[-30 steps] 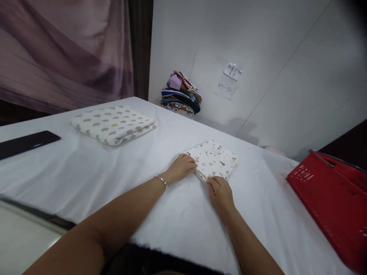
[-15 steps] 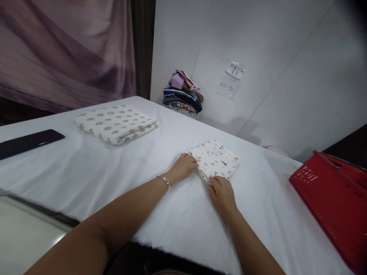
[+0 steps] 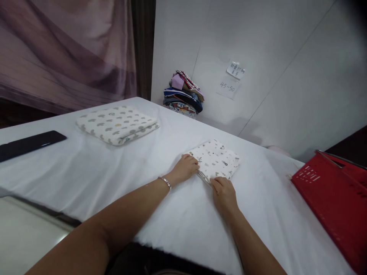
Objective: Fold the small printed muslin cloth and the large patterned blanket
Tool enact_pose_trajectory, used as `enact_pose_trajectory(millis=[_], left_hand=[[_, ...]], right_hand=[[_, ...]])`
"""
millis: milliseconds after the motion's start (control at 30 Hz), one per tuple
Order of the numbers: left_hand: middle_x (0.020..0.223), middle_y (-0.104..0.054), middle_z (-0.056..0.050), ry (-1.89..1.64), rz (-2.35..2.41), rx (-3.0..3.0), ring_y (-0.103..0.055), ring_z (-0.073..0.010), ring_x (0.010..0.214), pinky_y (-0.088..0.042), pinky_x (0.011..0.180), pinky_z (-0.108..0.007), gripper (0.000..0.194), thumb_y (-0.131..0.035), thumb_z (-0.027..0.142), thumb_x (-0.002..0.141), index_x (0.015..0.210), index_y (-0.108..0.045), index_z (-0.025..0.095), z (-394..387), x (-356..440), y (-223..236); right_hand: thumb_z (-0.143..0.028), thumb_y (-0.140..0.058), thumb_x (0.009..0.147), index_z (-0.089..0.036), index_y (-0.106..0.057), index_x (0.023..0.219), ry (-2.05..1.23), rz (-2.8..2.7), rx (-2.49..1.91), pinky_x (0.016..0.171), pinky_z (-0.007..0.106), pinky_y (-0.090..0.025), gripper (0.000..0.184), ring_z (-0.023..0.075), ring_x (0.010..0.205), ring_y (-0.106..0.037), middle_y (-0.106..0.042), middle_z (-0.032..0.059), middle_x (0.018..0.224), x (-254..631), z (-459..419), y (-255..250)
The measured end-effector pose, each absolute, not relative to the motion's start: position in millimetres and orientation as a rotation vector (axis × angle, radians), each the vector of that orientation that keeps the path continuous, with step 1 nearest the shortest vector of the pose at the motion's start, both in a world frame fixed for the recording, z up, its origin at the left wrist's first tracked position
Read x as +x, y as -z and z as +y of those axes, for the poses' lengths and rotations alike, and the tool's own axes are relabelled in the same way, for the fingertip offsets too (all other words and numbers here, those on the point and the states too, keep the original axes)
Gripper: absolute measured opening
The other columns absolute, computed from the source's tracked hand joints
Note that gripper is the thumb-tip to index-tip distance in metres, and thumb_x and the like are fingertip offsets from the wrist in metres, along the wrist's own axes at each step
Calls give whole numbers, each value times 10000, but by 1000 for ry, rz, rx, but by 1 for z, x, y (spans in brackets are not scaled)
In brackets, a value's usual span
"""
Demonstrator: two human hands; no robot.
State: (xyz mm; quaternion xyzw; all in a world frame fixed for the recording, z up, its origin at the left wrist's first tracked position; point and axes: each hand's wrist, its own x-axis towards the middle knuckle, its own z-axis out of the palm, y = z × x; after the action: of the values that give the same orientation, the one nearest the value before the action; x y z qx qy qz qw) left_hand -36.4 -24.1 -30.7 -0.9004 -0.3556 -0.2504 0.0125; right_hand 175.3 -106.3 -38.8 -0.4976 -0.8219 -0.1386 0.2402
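A folded white cloth (image 3: 219, 158) with a small scattered print lies flat on the white-covered table (image 3: 160, 191). At its near left corner, my left hand (image 3: 186, 166) has its fingers closed over the edge; a bracelet circles that wrist. My right hand (image 3: 225, 193) grips the near right corner, fingers bent over the folded layers. Both thumbs are mostly hidden. Farther left rests a second folded cloth (image 3: 117, 124), white with grey mushroom-like shapes, thicker and touched by neither hand.
A black phone-like slab (image 3: 33, 144) lies at the left. To the right stands a red basket (image 3: 332, 206) with a metal handle. Beyond the table's far edge, a stack of folded fabrics (image 3: 183, 93) is against the wall, near paper signs (image 3: 228, 87). A purplish curtain (image 3: 69, 49) hangs behind.
The view has shifted very slightly. Both hands stay on the near edge of the printed cloth, with almost no movement.
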Motion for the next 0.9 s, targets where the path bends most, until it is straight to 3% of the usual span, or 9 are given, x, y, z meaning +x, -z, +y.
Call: enact_pose_trajectory(millis=[267,400,900], left_hand=[[999,-602,-34,894,-1115,-2756,-491,-183,988,-328,891,-351,129,-544,208,834,954,-591,212,-32,-38,26],[809,-605,-31,816,-1049,-2805,-513,-173,831,-353,798,-346,169,-468,244,880,780,-593,190,-41,-30,24],[841,-674,-9,600,-965,-2923,-582,-163,800,-381,706,-294,251,-394,130,882,840,-633,196,-48,0,40]], right_hand=[[-247,-465,880,-212,-657,998,120,-2084,-1411,775,309,-447,228,180,869,-566,-644,57,940,180,-104,39],[-272,-474,881,-218,-651,987,-91,-1966,-1438,777,301,-470,213,170,865,-583,-645,44,940,182,-103,33],[-245,-502,880,-210,-644,987,-8,-2017,-1404,795,297,-455,182,171,882,-566,-642,45,947,180,-102,32]])
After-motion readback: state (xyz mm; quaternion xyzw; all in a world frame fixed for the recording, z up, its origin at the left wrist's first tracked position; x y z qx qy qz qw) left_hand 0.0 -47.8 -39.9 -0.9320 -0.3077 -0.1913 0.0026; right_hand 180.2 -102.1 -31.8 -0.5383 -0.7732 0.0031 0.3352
